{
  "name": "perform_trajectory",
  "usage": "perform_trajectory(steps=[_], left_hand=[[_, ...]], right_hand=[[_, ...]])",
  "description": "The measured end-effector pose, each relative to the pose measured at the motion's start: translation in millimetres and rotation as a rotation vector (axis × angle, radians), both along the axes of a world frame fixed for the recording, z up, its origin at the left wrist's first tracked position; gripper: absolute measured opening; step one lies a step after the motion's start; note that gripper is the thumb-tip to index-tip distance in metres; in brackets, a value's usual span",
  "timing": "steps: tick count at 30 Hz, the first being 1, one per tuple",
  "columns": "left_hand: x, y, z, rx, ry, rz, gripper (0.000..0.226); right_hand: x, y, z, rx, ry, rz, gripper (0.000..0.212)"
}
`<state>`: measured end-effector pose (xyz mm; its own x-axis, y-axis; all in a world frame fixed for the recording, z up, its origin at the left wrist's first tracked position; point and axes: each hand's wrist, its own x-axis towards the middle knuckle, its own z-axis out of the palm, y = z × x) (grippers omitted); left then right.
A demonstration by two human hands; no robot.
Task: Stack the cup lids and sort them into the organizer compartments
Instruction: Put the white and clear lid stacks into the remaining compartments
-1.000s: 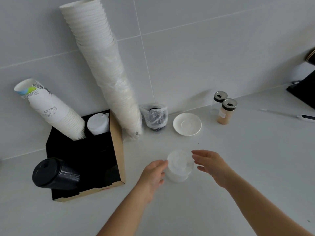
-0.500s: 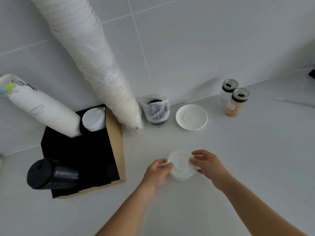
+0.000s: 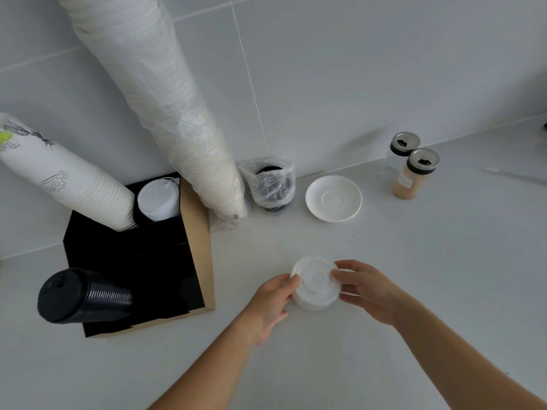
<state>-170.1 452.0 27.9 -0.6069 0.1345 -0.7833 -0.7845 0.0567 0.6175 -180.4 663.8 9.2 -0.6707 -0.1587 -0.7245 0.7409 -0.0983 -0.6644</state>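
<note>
A short stack of clear white cup lids (image 3: 314, 284) rests on the white counter, right of the organizer. My left hand (image 3: 270, 303) grips its left side and my right hand (image 3: 365, 288) grips its right side, fingers on the rim. The organizer (image 3: 196, 232) is a black box with brown cardboard sides. A stack of white lids (image 3: 158, 199) stands in its back compartment. Black lids (image 3: 80, 297) lean out of its front left compartment. Printed paper cups (image 3: 68, 184) lean out at the back left.
A tall sleeve of white cups in plastic (image 3: 165, 108) leans on the tiled wall. Bagged black lids (image 3: 270, 184), a white saucer (image 3: 333, 198) and two shaker jars (image 3: 414, 173) stand along the wall.
Both hands have closed in on the lid stack from either side and now hold it. The stack looks shorter, pressed together. The camera has moved closer and tilted down.
</note>
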Motion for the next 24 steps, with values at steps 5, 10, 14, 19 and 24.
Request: perform_trajectory(steps=[5,10,14,19,24], left_hand=[[3,1,6,0.041,0.009,0.021,0.017],[15,-5,16,0.119,0.069,0.099,0.023],[26,-11,21,0.113,0.148,0.167,0.039],[40,-21,30,0.136,0.195,0.234,0.042],[54,-41,43,0.161,0.219,0.315,0.038]], right_hand=[[6,1,6,-0.042,0.001,-0.048,0.028],[11,-2,20,-0.067,0.028,-0.041,0.030],[13,-14,35,-0.088,0.082,-0.054,0.022],[17,-32,55,-0.075,0.135,-0.050,0.018],[20,-55,73,-0.041,0.166,0.026,0.016]])
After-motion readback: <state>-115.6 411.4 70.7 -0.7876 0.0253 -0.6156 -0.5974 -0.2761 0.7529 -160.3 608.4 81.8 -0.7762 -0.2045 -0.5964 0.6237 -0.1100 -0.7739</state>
